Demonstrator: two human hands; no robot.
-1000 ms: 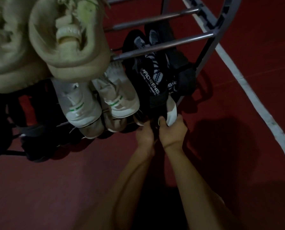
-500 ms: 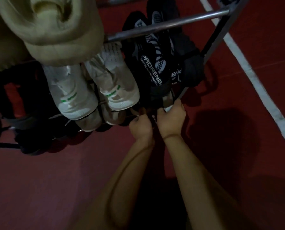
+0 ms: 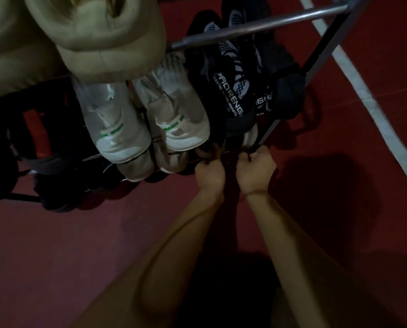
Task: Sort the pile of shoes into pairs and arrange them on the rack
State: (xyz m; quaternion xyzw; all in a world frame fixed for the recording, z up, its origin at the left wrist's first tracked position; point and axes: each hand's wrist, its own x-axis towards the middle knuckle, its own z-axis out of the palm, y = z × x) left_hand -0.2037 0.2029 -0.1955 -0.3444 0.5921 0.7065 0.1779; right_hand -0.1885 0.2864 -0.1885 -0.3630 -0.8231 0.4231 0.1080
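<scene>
Both fists clenched, left hand and right hand on dark laces at rack 6 o'clock; yanking could topple black shoes.

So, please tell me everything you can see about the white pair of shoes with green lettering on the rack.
The white pair with green lettering lies side by side on a middle shelf of the metal rack, heels toward the camera and hanging past the front bar. The uppers look like smooth synthetic with perforated toes. The toes are partly hidden under a beige shoe above. A black printed pair sits at their right. Neither hand touches them.
</scene>
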